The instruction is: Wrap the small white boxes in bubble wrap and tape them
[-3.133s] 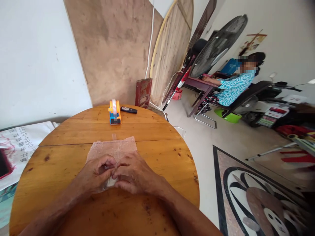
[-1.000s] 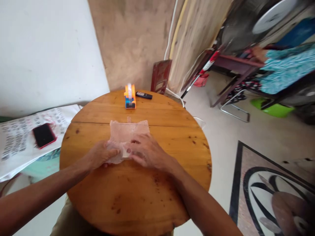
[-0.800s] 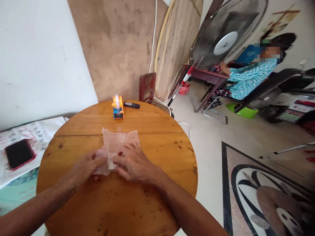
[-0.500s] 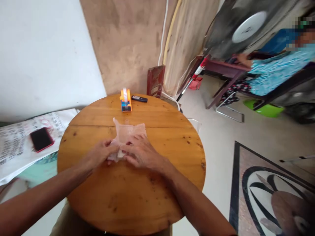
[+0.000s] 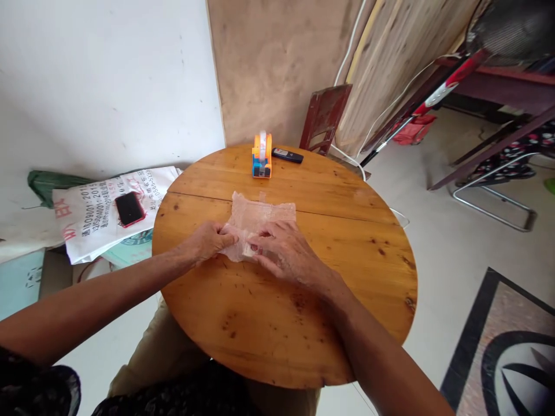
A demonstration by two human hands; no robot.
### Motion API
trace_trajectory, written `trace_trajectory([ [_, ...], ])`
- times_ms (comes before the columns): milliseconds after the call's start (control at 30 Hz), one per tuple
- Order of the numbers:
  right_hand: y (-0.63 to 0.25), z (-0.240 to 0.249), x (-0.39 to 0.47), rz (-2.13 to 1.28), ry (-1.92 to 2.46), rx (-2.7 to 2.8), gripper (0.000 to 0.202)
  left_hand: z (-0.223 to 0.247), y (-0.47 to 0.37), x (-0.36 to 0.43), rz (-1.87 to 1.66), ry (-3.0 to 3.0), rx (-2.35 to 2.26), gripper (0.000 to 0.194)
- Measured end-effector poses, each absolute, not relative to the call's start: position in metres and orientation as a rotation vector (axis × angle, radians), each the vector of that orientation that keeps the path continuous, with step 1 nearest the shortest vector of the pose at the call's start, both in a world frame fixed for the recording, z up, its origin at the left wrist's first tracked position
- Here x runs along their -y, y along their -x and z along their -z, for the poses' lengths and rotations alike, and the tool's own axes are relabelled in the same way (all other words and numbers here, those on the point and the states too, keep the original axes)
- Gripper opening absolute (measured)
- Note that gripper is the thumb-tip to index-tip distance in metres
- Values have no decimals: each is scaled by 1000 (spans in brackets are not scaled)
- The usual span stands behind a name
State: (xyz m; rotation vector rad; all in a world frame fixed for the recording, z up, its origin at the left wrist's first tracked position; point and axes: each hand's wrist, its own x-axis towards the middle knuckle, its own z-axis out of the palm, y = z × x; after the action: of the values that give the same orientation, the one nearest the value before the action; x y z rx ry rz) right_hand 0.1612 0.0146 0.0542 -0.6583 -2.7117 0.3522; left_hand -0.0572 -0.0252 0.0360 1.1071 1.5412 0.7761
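Observation:
A sheet of clear bubble wrap [image 5: 264, 214] lies on the round wooden table [image 5: 260, 329], its near part folded up. My left hand [image 5: 208, 241] pinches the wrap's near left corner between thumb and fingers. From the right, my right hand [image 5: 288, 251] reaches over the near edge, its fingers curled onto the folded wrap. Between the hands a small pale piece [image 5: 248, 249] shows in the fold; its kind I cannot make out. Beyond the wrap stands an orange and blue tape dispenser [image 5: 262, 157] with a roll of tape in it.
Beside the dispenser lies a slim black device [image 5: 287, 155]. A red-edged phone [image 5: 129, 208] rests on a printed white sack [image 5: 97, 211] left of the table. A dark red chair [image 5: 325, 118] stands behind, against the wall. Farther right are a purple desk [image 5: 509, 86] and a fan [image 5: 515, 32].
The head view has turned left, so the table sits farther right and the co-worker's upper body is out of view. Both hands remain at the bubble wrap.

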Motion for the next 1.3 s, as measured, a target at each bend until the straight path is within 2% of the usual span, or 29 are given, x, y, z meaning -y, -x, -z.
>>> trace_trajectory([
  [200, -160, -56, -14, -337, 662, 2751, 20, -45, 42, 25, -861, -1035, -1527, 17],
  [500, -160, -57, -13, -336, 664, 2771, 18, -54, 27, 19, -876, -900, -1386, 14],
  [767, -160, -52, -16, -363, 769, 2708, 28, -76, 37, 23, -753, -975, -1285, 21],
  [1033, -179, -73, -26, -647, 776, 2468, 19, -61, 27, 34, -633, -1797, -1548, 13],
  [1167, -194, -83, -37, -748, 1124, 2232, 14, -45, 27, 39, -732, -2170, -1611, 13],
  [1300, -213, -81, -26, -771, 1487, 2318, 24, -33, 32, 40, -921, -2396, -1535, 12],
])
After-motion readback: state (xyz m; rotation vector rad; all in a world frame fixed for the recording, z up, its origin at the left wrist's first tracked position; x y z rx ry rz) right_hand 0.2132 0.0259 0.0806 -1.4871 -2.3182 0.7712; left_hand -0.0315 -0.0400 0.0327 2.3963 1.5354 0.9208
